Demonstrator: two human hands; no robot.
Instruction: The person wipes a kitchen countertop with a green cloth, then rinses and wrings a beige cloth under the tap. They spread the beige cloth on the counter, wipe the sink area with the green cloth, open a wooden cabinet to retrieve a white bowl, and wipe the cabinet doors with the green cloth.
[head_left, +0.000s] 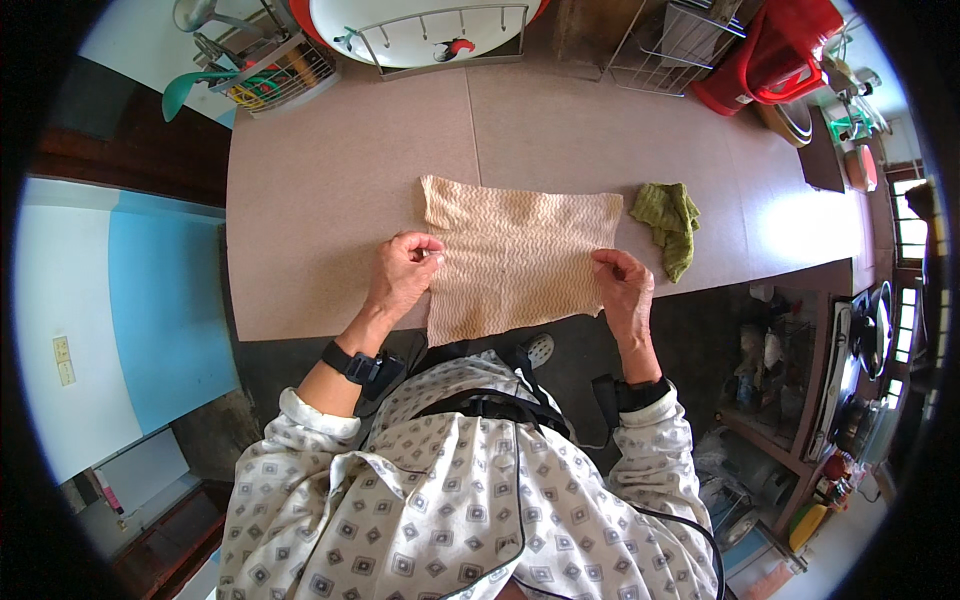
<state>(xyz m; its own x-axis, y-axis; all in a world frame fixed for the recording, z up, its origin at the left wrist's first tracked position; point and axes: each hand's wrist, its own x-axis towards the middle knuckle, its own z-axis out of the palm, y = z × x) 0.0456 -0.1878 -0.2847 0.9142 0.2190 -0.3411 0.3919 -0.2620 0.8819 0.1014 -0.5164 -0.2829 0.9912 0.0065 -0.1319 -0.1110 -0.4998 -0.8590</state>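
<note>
A beige cloth (517, 255) with a wavy pattern is spread flat at the front of the counter, its near part reaching past the counter's edge. My left hand (405, 274) pinches its left side between thumb and fingers. On the opposite side, my right hand (627, 289) grips the cloth's right edge in the same way. A crumpled green cloth (670, 225) lies just beyond my right hand, apart from the beige one.
The pinkish counter (337, 172) bears a wire utensil basket (277, 79) with a green ladle (180, 94) sticking out. At the back are a rooster-painted dish (420, 37), a wire rack (660, 56) and a red pitcher (780, 60). A stove (836, 375) is at right.
</note>
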